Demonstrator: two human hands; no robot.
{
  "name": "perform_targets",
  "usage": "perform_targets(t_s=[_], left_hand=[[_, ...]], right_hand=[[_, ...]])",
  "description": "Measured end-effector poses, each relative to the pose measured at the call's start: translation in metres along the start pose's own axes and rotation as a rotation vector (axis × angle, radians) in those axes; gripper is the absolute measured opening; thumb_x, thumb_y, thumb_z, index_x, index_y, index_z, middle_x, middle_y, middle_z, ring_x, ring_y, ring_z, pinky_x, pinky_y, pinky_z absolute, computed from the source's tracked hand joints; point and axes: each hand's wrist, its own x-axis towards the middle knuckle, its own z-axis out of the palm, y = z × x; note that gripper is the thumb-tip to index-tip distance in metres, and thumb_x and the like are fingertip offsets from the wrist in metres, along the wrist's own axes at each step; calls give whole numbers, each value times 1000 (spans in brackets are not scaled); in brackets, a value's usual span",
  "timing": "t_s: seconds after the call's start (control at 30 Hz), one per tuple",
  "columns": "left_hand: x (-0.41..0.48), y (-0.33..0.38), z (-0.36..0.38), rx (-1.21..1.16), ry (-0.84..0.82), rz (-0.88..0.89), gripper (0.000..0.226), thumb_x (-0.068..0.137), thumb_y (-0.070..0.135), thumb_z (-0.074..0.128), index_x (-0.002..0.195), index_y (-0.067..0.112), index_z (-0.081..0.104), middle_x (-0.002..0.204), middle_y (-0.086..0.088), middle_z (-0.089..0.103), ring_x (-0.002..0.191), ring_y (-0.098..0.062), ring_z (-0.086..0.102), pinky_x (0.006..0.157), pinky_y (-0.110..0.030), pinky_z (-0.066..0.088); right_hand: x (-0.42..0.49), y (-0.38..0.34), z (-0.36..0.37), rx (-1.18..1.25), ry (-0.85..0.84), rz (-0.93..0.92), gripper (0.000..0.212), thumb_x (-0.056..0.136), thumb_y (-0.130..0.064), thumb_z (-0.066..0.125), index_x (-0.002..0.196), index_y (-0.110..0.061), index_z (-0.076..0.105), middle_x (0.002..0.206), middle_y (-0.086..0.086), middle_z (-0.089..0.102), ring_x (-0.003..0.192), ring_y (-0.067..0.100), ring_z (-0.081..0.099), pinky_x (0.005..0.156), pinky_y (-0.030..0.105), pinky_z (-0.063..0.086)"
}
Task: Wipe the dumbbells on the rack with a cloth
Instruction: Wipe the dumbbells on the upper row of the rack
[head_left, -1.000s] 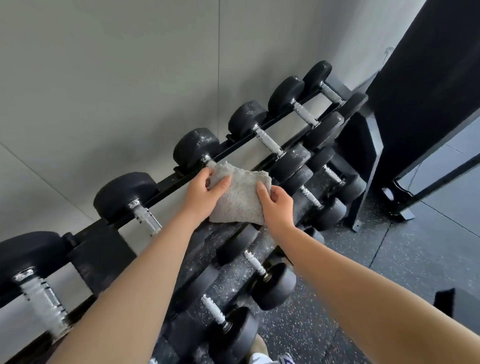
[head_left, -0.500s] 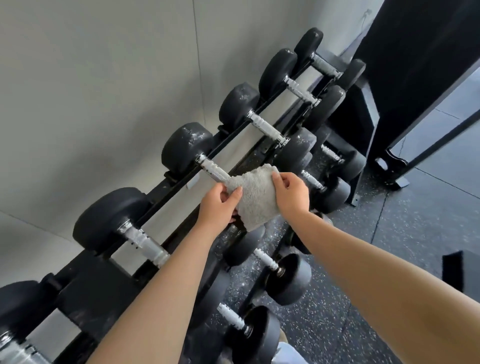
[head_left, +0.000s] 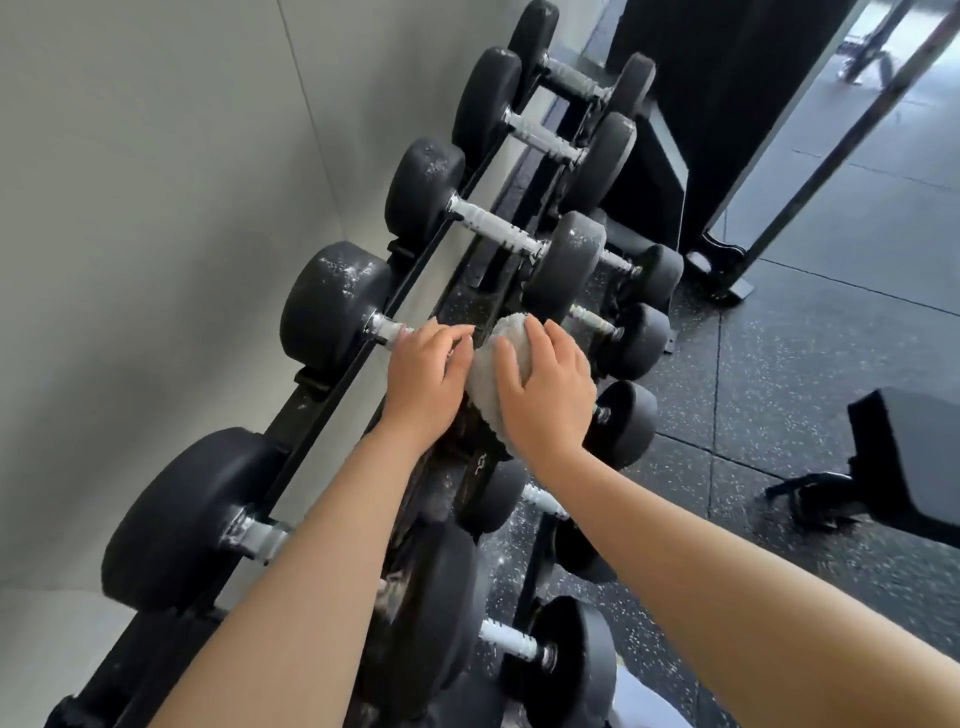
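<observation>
A row of black dumbbells with chrome handles lies on a black rack (head_left: 321, 411) along the grey wall. My left hand (head_left: 426, 370) curls over the handle of one dumbbell (head_left: 332, 306) on the top tier. The grey cloth (head_left: 488, 364) is draped over that dumbbell's near head, which it hides. My right hand (head_left: 545, 387) cups the cloth from the right, fingers spread over it. The dumbbell's far head shows pale scuffs.
More top-tier dumbbells (head_left: 493, 228) run away toward the far end, and smaller ones (head_left: 626, 423) sit on the lower tier. A black machine frame (head_left: 727, 130) stands at the rack's far end. A black bench (head_left: 909, 462) sits on the speckled floor at right.
Both hands moved down onto the dumbbell: the left let go of the cloth and took the handle, the right pushed the cloth over the near head. My view tilted downward and closer.
</observation>
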Motion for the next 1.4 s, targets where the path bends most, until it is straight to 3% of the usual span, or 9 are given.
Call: perform_targets(t_s=[0.1,0.23,0.43,0.53,0.7,0.93,1.03,1.13,1.4], left_hand=[[19,-16,-1,412,-167,64,51,104,40,19,116,20,64,126,1,60,132,-19,38,118,-38,5],[40,-23,-13,713,-218,99,61,101,49,18,97,20,71,105,-4,68,108,-27,53,103,-42,27],[27,-37,1,597,32,188,56,98,50,28,79,16,69,86,-5,66,92,-30,53,100,-42,23],[23,-40,3,559,1,176,52,98,54,30,91,18,67,98,-6,60,105,-30,50,112,-43,13],[17,-38,1,519,-45,154,48,98,55,28,103,20,61,115,-7,53,123,-27,38,115,-38,-8],[16,-32,2,519,-103,68,51,98,56,21,110,21,56,126,-8,45,134,-27,23,116,-41,-14],[17,-25,2,575,-135,7,50,98,56,20,111,22,54,128,-8,44,136,-26,21,117,-41,-13],[17,-19,6,613,-124,-57,51,98,56,21,109,22,57,129,-9,46,137,-27,21,118,-41,-13],[14,-18,11,562,-42,-66,47,99,52,24,105,22,59,125,-8,46,136,-25,18,116,-42,-13]], right_hand=[[-3,-1,4,-46,24,0,65,88,-65,52,144,-35,44,154,-5,36,145,19,26,116,42,20],[-5,-2,9,-65,39,-6,70,82,-67,59,144,-39,43,156,-6,33,147,21,21,115,46,28],[9,-4,0,-2,-71,2,39,93,-46,53,132,-42,54,146,-16,43,142,20,30,101,36,35],[20,-5,-6,-2,-131,-13,33,94,-42,50,125,-42,61,139,-16,51,133,22,42,101,37,40],[31,-6,-15,15,-235,-8,26,94,-38,49,112,-40,67,123,-17,61,107,14,55,75,30,37],[45,-6,-21,41,-355,3,23,95,-38,47,93,-25,65,97,-6,65,94,20,60,72,31,43],[41,-8,-15,-38,-293,15,32,97,-49,40,119,-36,59,133,-4,53,127,26,46,96,43,42],[18,-16,-6,-147,-210,117,51,92,-61,44,139,-41,42,158,-2,26,147,31,18,114,55,23],[10,-2,4,23,-87,-33,34,95,-47,52,124,-31,60,139,-9,52,139,29,32,109,41,34]])
